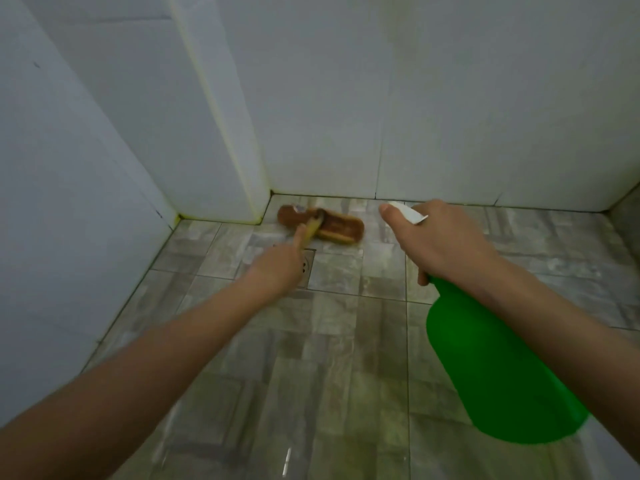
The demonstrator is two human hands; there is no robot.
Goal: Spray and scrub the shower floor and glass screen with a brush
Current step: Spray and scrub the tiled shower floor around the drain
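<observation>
Two grips closed, left hand (277,268) curled round the yellow handle of the brush (322,225), its brown head on the shower floor (346,341) near the far left corner, right hand (440,240) wrapped round the neck of the green spray bottle (495,368), white nozzle (408,213) pointing toward the far wall (450,116)
</observation>
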